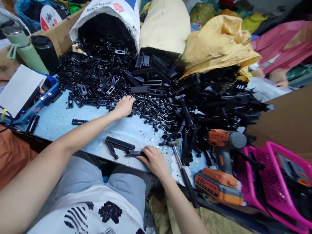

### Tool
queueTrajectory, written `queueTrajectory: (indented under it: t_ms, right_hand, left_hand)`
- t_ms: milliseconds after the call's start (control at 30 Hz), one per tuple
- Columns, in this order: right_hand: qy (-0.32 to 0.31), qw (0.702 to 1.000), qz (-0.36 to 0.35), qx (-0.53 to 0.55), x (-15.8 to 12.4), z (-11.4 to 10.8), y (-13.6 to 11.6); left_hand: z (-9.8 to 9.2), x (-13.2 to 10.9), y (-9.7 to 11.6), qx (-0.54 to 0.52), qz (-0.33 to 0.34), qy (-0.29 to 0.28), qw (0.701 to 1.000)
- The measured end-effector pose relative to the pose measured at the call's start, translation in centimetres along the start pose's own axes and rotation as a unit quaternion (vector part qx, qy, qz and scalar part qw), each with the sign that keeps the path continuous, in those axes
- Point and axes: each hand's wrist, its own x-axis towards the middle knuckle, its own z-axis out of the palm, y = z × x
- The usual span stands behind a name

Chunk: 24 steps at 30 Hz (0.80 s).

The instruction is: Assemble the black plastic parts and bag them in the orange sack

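Observation:
My left hand [124, 106] reaches to the edge of the heap of small screws [156, 111], its fingers bunched together. Whatever may be between those fingertips is too small to make out. Close to the table's front edge, my right hand [155, 160] grips the end of a short black plastic part [134, 153]. Just left of it lies a black hinged arm [120, 143], folded at an angle on the blue tabletop [57, 116]. Another black plastic piece [79, 122] rests further left, beyond my left forearm.
A hammer [184, 171] and an orange cordless drill [221, 165] lie to the right, beside pink baskets [276, 188]. Black parts [221, 103] spill from sacks [166, 21] behind. At left are a blue tray [34, 105] and a green bottle [27, 50]. Another person's hand [279, 77] shows far right.

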Motion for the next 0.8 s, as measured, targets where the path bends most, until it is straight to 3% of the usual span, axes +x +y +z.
queueTrajectory:
  t_ms: [100, 233, 367, 467, 633, 733, 800]
  right_hand:
    - [0.002, 0.999, 0.016, 0.029, -0.1, -0.4, 0.0]
    - [0.055, 0.997, 0.059, 0.014, 2.9, -1.7, 2.5]
    - [0.123, 0.969, 0.204, -0.066, 9.2, -2.7, 7.1]
    - [0.138, 0.943, 0.287, -0.099, 14.0, -2.7, 9.6]
    - [0.116, 0.954, 0.251, -0.117, 18.1, -3.2, 11.1]
    - [0.158, 0.957, 0.23, -0.074, 17.6, -4.3, 10.6]
    - [0.211, 0.956, 0.202, 0.005, 15.7, -4.8, 9.2]
  left_hand:
    - [0.6, 5.0, -1.7, 0.079, -0.013, -0.031, 0.996]
    - [1.9, 6.7, -2.6, 0.09, 0.032, -0.047, 0.994]
    - [2.5, 6.5, -2.6, 0.101, 0.051, -0.051, 0.992]
    - [2.2, 6.4, -2.6, 0.107, 0.061, -0.05, 0.991]
    - [0.8, 5.3, -2.9, 0.103, 0.083, -0.044, 0.99]
    - [-0.7, 3.0, -3.1, 0.092, 0.068, -0.026, 0.993]
    - [-2.1, 0.2, -3.4, 0.082, 0.061, -0.021, 0.995]
